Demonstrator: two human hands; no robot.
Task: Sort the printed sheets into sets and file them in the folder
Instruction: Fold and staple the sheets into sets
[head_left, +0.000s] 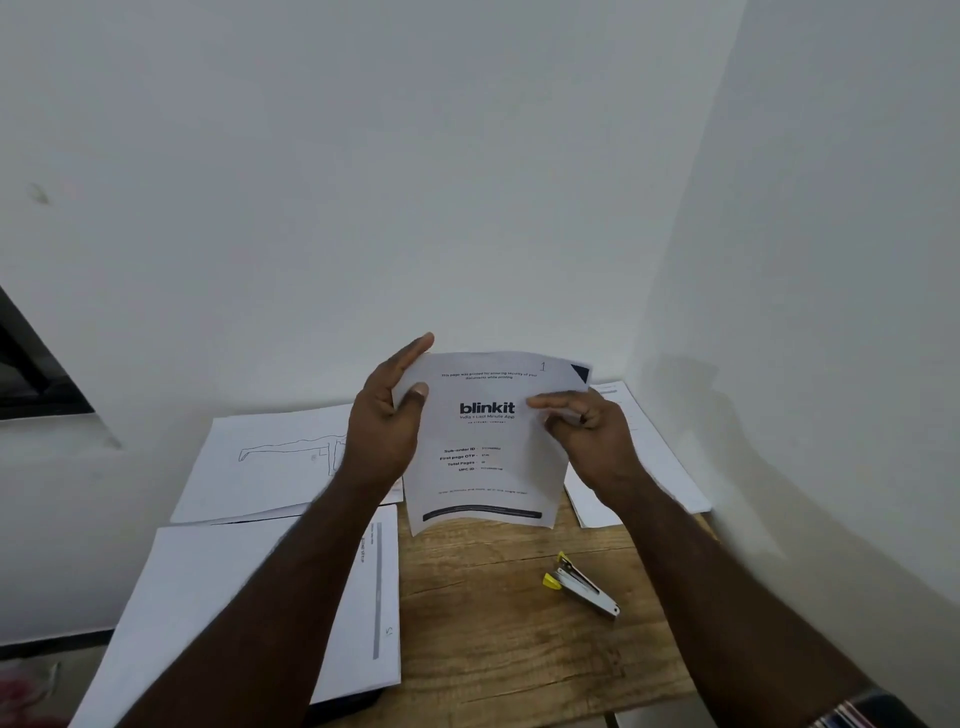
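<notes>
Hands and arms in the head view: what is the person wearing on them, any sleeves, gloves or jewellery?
Both forearms are bare from wrist to the frame's edge. The left hand and right hand have no gloves, and no rings or watch show. Only at the lower right corner does a striped multicoloured sleeve edge appear on the right arm.

Cover sheet (483, 441): small print below logo illegible. Right of it, paper stack (649, 452) partly hidden behind right hand (587, 431). Left, line-drawing sheet (270, 462) partly covered by left hand (384, 421).
</notes>
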